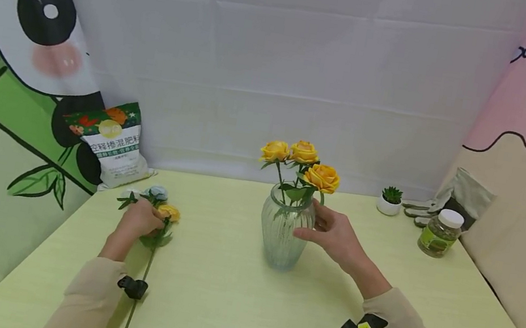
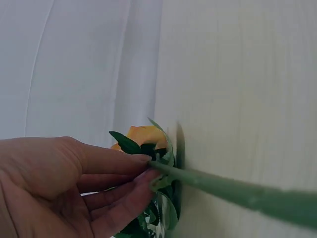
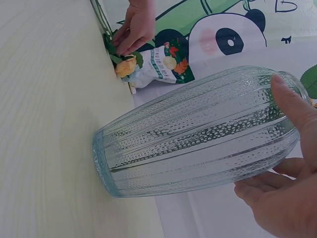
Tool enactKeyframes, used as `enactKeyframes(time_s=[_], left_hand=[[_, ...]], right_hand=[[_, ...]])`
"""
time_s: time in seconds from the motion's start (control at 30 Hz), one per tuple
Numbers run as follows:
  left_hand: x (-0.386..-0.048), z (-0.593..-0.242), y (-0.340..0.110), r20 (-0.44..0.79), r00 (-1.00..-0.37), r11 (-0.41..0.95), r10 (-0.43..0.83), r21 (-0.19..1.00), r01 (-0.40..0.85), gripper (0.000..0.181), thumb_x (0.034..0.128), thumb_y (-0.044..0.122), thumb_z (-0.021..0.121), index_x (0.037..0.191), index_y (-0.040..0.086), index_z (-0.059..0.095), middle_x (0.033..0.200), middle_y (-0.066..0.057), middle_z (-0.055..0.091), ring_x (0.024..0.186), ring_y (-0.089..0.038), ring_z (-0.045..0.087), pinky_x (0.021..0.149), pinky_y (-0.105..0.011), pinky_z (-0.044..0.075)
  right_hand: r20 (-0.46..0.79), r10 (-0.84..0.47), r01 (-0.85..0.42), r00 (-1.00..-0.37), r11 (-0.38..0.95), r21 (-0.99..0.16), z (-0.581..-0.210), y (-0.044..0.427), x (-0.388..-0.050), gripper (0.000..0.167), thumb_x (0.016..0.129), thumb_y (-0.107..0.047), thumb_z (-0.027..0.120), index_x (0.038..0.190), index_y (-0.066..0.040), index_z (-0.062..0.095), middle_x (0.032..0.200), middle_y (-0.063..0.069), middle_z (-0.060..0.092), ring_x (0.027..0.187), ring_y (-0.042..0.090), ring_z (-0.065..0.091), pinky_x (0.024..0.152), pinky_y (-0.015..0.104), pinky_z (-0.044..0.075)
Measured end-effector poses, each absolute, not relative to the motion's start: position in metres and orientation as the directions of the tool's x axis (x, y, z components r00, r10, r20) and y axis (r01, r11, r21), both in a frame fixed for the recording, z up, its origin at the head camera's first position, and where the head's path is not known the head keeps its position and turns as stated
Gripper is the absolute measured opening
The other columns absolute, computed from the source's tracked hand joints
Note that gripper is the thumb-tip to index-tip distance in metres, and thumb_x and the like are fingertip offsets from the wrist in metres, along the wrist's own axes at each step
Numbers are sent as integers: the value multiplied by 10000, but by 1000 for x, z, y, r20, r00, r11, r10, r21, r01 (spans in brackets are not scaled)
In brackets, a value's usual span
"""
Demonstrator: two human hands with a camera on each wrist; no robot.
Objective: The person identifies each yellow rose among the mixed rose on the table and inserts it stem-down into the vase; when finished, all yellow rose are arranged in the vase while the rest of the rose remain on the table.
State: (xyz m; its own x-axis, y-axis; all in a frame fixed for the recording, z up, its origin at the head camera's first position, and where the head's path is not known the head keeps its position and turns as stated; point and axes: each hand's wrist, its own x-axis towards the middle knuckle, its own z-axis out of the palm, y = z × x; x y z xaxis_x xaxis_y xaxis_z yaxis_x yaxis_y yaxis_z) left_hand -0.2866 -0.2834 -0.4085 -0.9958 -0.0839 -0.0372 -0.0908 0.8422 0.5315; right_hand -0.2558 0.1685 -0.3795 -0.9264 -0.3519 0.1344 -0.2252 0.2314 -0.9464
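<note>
At the left of the table my left hand (image 1: 139,219) pinches the green stem (image 2: 198,179) of a yellow rose (image 1: 170,212) between thumb and fingers, just below its bloom. A pale blue rose (image 1: 157,192) and a whitish rose (image 1: 131,193) lie beside it, partly hidden by the hand. My right hand (image 1: 336,237) holds the ribbed clear glass vase (image 3: 198,134) near its rim, thumb on one side and fingers on the other. Upright on the table, the vase contains several yellow roses (image 1: 304,152) with green leaves; their stems show faintly through the glass.
A bag with printed lettering (image 1: 118,149) leans at the back left. Toward the back right stand a small potted succulent (image 1: 389,201) and a white-lidded jar (image 1: 439,233), with grey gloves (image 1: 461,198) behind the jar. Cloth backdrops border the table (image 1: 211,293).
</note>
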Motion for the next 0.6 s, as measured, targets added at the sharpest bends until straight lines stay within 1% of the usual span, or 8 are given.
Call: enactKeyframes(time_s=[0.13,0.2,0.27,0.43,0.5,0.6], left_hand=[[-289,-415,-282,-34,-993,786,-109,608,-107,155,843,3,676,940,-90,752,682,-89,703,586,-165,642,549,-325,521],[-291,-419,-282,-42,-991,767,-125,630,-123,173,855,10,683,977,-95,747,693,-85,705,595,-162,650,560,-328,533],[-293,-421,-282,-51,-990,746,-132,653,-133,187,862,17,693,1005,-93,745,703,-78,704,601,-161,652,568,-324,537],[-296,-422,-282,-32,-990,726,-140,676,-125,205,874,59,708,1019,-79,750,710,-86,713,608,-139,647,583,-292,529],[-297,-421,-281,-34,-988,695,-147,707,-128,226,885,75,714,1040,-87,739,773,-99,724,626,-124,657,596,-286,549],[-297,-418,-279,-77,-983,579,-164,800,-159,296,897,95,736,1119,-100,707,898,-118,732,680,-114,685,637,-271,581]], right_hand=[[132,-351,-222,-927,230,-948,-379,168,-255,977,858,-354,812,1576,-23,236,1600,129,307,1428,327,366,1105,454,388],[131,-349,-221,-928,231,-947,-379,168,-255,979,858,-354,813,1575,-20,236,1600,132,305,1428,328,365,1105,454,387],[133,-349,-222,-928,230,-947,-380,168,-255,977,858,-351,813,1574,-17,239,1598,135,308,1427,329,365,1104,453,387],[133,-348,-221,-928,229,-948,-380,168,-255,969,860,-343,812,1572,-14,243,1595,136,314,1426,329,367,1103,452,389],[134,-349,-223,-927,228,-948,-380,168,-255,968,861,-342,811,1572,-13,242,1593,138,318,1424,330,371,1101,453,391],[140,-351,-229,-926,227,-946,-380,168,-255,966,863,-340,810,1571,-9,242,1589,140,326,1419,332,380,1098,454,395]])
